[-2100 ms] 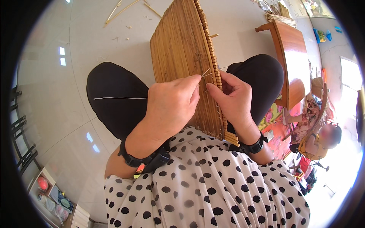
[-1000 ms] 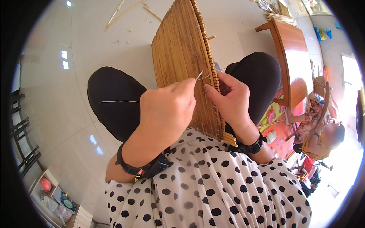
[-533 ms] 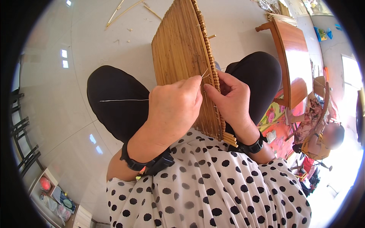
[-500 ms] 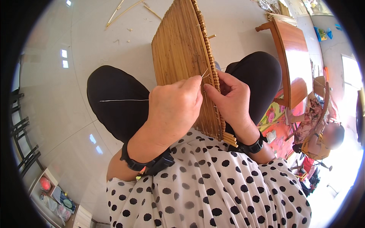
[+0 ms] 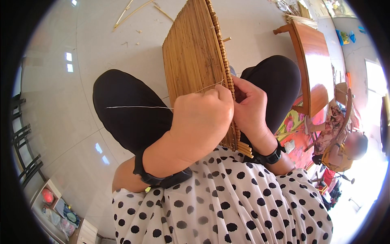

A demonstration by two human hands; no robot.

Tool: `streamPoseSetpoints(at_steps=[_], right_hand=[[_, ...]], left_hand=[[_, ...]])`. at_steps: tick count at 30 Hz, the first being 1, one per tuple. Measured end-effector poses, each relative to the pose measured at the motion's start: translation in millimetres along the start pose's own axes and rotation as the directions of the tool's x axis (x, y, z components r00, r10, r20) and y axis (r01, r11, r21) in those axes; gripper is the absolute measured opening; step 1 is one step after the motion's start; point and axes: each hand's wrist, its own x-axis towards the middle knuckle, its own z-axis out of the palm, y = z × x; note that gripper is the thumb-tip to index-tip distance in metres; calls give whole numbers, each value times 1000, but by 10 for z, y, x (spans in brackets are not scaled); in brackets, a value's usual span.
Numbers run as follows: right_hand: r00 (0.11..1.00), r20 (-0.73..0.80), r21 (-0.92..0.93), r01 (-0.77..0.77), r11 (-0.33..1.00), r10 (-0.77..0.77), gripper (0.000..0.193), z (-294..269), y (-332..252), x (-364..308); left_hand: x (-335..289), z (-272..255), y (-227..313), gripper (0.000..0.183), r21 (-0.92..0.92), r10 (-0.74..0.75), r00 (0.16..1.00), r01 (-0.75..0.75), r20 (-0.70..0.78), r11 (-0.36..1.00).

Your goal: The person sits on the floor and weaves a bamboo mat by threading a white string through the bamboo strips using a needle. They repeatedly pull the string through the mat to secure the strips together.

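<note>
A flat brown panel point(image 5: 189, 53) of reed stalks laid side by side stands between my knees, with a row of cut stalk ends along its right edge. My left hand point(image 5: 201, 122) is closed over the panel near that edge, its fingertips partly turned from sight. White thread point(image 5: 138, 107) trails from this hand leftward over my left knee, and a stretch of it runs taut from the fingers to the panel's edge. My right hand point(image 5: 251, 103) grips the right edge, fingers behind it; its thumb is hidden by the left hand. Several stalks point(image 5: 245, 149) stick out at the lower corner.
Loose stalks point(image 5: 132, 15) and small scraps lie on the tiled floor. A wooden bench point(image 5: 310, 61) stands to the right, a stalk bundle point(image 5: 301, 20) beyond it. Another person point(image 5: 339, 152) sits at the far right. Dark racks point(image 5: 28, 142) and a low shelf point(image 5: 53, 189) line the left.
My left hand has moved right and slightly down, from pinching the thread above the panel to lying against the edge beside my right hand. The right hand has stayed put.
</note>
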Motion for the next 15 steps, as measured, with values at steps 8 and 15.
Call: streamPoseSetpoints(at_steps=[8, 15], right_hand=[[1000, -18, -1, -16, 1000, 16, 25, -10, -8, -4], [1000, -4, -30, -31, 999, 31, 29, -53, -38, 4]], left_hand=[[-2, -80, -55, 9, -41, 26, 1000, -26, 13, 999], [-32, -41, -264, 18, -256, -109, 974, 56, -198, 965]])
